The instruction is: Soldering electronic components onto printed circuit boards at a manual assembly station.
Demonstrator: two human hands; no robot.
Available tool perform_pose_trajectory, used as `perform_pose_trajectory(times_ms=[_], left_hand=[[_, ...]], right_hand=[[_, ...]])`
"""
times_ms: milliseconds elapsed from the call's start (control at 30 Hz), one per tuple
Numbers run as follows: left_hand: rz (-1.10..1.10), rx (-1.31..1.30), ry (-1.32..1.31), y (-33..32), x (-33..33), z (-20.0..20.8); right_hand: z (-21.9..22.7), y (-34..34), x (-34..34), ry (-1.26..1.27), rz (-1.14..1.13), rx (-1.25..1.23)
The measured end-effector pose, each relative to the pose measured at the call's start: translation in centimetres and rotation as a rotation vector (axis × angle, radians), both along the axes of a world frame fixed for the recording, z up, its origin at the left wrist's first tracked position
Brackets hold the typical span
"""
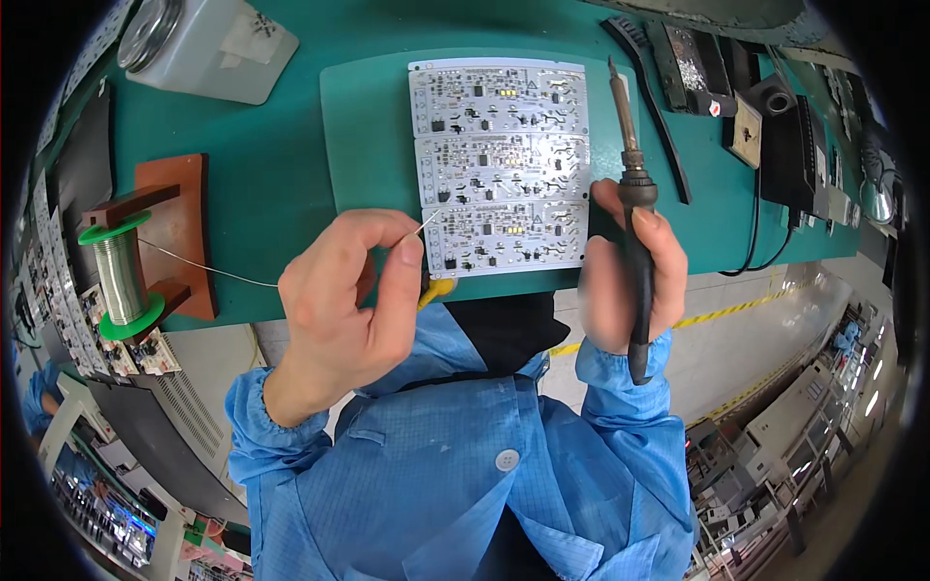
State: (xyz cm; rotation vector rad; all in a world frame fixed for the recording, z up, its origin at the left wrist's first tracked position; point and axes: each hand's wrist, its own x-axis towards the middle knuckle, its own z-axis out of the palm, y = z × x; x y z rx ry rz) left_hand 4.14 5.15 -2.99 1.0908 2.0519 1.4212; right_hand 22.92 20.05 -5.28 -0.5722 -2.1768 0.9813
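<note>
Between thumb and forefinger, my left hand pinches solder wire, whose short tip shows over the lower left corner of a white circuit board panel. That wire runs back to a spool with green flanges on a brown stand. The panel carries three alike sections of small parts and lies on a pale green mat. At the panel's right side, my right hand is closed round the black handle of a soldering iron. The iron's tip points up and away, apart from the board.
A black-handled brush lies right of the mat. Beyond it stand a dark box-shaped unit with cables and a small block. A whitish container sits at the far left. More circuit boards line the left edge.
</note>
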Motion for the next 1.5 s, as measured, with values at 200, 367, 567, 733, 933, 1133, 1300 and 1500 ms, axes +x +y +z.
perform_pose_trajectory(times_ms=[200,367,567,733,933,1133,1300,1500], left_hand=[[-0.039,0.006,0.022,0.4,0.0,0.0],[-0.046,0.017,0.038,0.1,0.5,0.2],[-0.095,-0.022,0.089,-0.8,0.6,0.8],[-0.091,-0.009,0.089,-0.9,0.8,0.9],[-0.111,-0.037,0.08,-0.8,0.5,0.9],[-0.081,-0.024,0.054,-0.5,-0.1,0.6],[-0.022,-0.009,0.083,-0.2,-0.8,0.3],[0.032,0.101,0.054,0.7,-1.4,-0.6]], right_hand=[[0.2,-0.2,0.1,0.013,0.019,-0.051],[0.1,-0.7,0.6,0.067,0.04,-0.041],[0.5,-2.0,1.4,0.061,0.041,-0.08],[0.4,-2.4,1.7,0.046,0.039,-0.078],[0.2,-2.1,1.7,0.036,0.034,-0.101],[0.7,-1.3,1.6,0.044,0.035,-0.108],[0.6,-0.5,1.7,0.028,0.003,-0.069],[0.7,0.8,1.2,0.069,-0.051,-0.034]])
